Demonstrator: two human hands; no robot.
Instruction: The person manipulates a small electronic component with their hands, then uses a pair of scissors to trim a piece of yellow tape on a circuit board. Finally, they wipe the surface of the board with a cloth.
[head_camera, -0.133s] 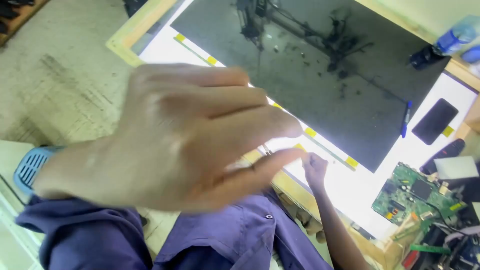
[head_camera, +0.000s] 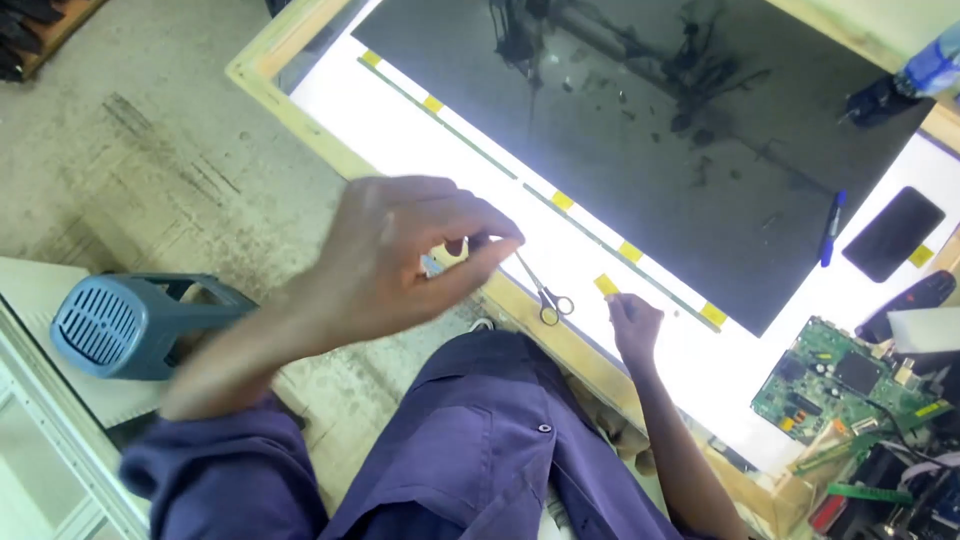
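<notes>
My left hand (head_camera: 400, 265) is raised close to the camera, thumb and fingertips pinched together on what looks like a small pale piece (head_camera: 431, 265). My right hand (head_camera: 635, 325) rests with its fingers curled on the lit white sheet (head_camera: 450, 165), its fingertips at a yellow tape tab (head_camera: 607, 285). Small scissors (head_camera: 545, 295) lie on the sheet between the two hands. A large dark display panel (head_camera: 650, 150) lies on the sheet, with more yellow tabs along its near edge.
A wooden frame (head_camera: 300, 110) borders the sheet. A blue pen (head_camera: 832, 228), a black phone (head_camera: 892, 233) and a green circuit board (head_camera: 840, 385) lie at the right. A blue grilled device (head_camera: 130, 325) sits on the concrete floor at the left.
My left hand has drawn away from the camera and its fingers have closed into a pinch. The scissors and the blue device, hidden before, now show.
</notes>
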